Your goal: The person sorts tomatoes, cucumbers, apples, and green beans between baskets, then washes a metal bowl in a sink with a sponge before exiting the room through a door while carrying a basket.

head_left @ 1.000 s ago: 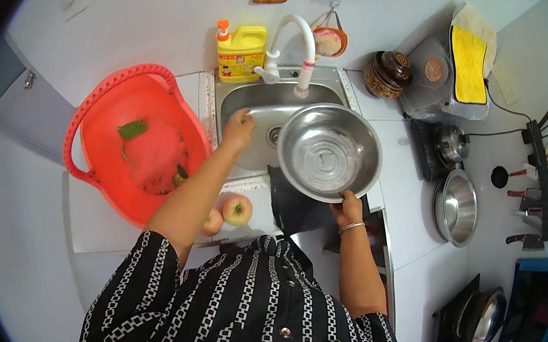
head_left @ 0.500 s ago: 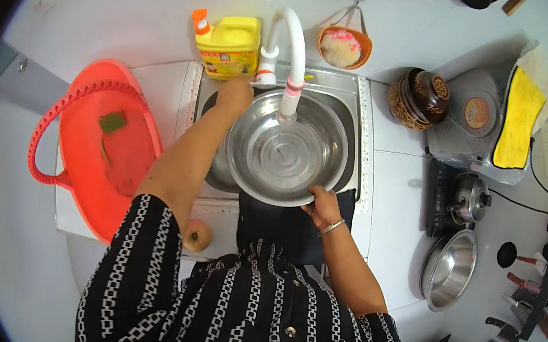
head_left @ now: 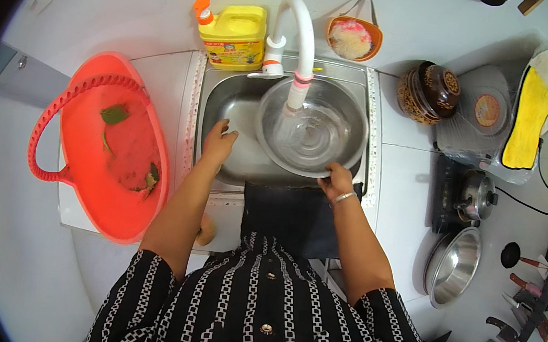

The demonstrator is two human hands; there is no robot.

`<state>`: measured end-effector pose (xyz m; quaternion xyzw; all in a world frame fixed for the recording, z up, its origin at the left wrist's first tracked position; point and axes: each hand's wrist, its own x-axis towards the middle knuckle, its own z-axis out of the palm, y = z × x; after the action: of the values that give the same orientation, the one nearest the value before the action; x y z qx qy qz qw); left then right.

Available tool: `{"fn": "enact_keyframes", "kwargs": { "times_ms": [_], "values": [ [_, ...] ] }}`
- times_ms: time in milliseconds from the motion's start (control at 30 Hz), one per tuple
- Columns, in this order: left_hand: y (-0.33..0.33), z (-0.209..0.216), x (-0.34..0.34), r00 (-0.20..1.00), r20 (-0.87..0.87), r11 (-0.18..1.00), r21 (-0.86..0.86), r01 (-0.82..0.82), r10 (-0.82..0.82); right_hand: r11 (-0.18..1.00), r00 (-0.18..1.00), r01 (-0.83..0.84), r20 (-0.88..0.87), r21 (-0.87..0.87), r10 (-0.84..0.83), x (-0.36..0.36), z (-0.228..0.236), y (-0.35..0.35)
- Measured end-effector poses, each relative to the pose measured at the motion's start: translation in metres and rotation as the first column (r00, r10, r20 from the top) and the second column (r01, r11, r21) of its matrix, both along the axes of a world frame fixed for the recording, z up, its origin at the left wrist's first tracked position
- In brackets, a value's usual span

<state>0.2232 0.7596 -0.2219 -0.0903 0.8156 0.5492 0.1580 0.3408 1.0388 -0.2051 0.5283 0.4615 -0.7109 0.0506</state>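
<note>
A round stainless steel basin (head_left: 313,135) sits in the right part of the metal sink (head_left: 239,108), below the spout of a white faucet (head_left: 305,47). Water appears to run from the spout into it. My right hand (head_left: 336,182) pinches the basin's near rim, thumb and fingers on either side. Over the left side of the sink, my left hand (head_left: 219,143) is empty with its fingers apart, not touching the basin. Part of an apple (head_left: 206,231) shows beside my left forearm on the counter edge.
On the left stands a red plastic basket (head_left: 87,146) with leaf scraps. Behind the sink is a yellow detergent jug (head_left: 236,38). To the right are brown bowls (head_left: 430,91), a small pot (head_left: 477,194), steel basins (head_left: 454,267) and knives on a wall rack (head_left: 546,276).
My left hand has come off the faucet handle and moved nearer, over the sink. The basin has shifted right with my right hand on its rim. Water now seems to flow.
</note>
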Motion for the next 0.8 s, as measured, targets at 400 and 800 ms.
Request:
{"fn": "enact_keyframes", "kwargs": {
  "times_ms": [400,800],
  "values": [
    [0.054,0.034,0.043,0.941,0.225,0.922,0.35,0.166,-0.255,0.996,0.993,-0.081,-0.093,-0.033,0.078,0.069,0.024,0.029],
    [0.04,0.045,0.083,0.979,0.124,0.889,0.449,0.09,-0.162,0.974,0.981,-0.146,-0.154,-0.173,0.119,0.082,0.025,0.012]
  ]
}}
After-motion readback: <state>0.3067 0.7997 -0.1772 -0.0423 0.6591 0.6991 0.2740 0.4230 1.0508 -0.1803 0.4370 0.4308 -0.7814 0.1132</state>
